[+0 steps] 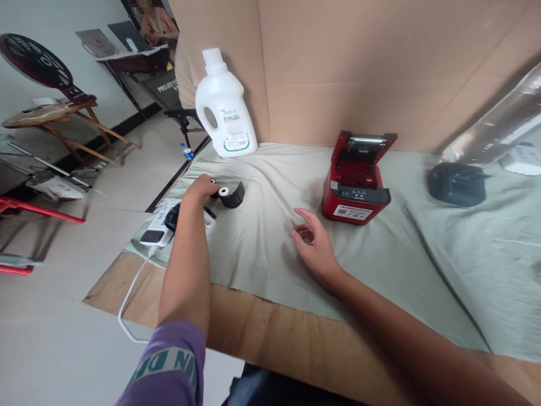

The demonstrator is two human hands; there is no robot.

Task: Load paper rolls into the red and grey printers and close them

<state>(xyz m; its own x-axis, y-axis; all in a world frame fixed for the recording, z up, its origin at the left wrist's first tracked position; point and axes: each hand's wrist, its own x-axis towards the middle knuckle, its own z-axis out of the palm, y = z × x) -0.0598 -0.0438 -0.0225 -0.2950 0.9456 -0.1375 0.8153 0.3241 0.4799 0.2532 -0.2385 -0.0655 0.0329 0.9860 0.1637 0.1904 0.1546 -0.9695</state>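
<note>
Paper roll (224, 192) just past the left hand (202, 188) looks light, crushable; grip its sides. Fingers touch it, closure unclear; right hand (315, 245) hovers loosely open.

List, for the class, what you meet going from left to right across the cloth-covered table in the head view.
white charger block → left hand → black paper roll → right hand → red printer, lid open → black device.
</note>
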